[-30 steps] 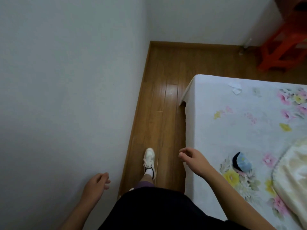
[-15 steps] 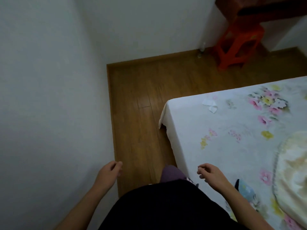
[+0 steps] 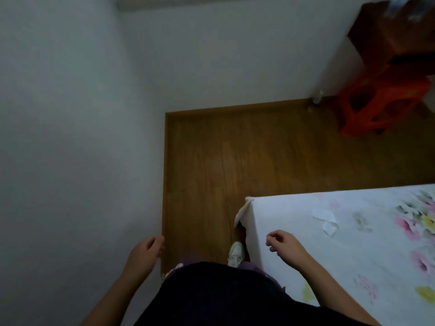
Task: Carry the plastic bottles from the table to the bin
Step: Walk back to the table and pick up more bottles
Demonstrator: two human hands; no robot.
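My left hand (image 3: 144, 254) hangs low beside the white wall, fingers loosely curled, holding nothing. My right hand (image 3: 286, 247) hovers over the corner of the floral-sheeted bed (image 3: 353, 243), fingers half bent and empty. A dark brown table (image 3: 395, 34) shows at the top right corner, with blurred clear plastic bottles (image 3: 404, 7) on its top. A small clear bottle (image 3: 316, 101) stands on the floor by the wall corner. No bin is in view.
A red plastic stool (image 3: 376, 102) stands under the table. Wooden floor (image 3: 247, 156) runs between the wall on the left and the bed. White paper scraps (image 3: 327, 218) lie on the sheet. My white shoe (image 3: 236, 252) is by the bed corner.
The view has moved forward along the bed and tilted up. The table and stool are nearer. Both hands stay empty, swinging slightly.
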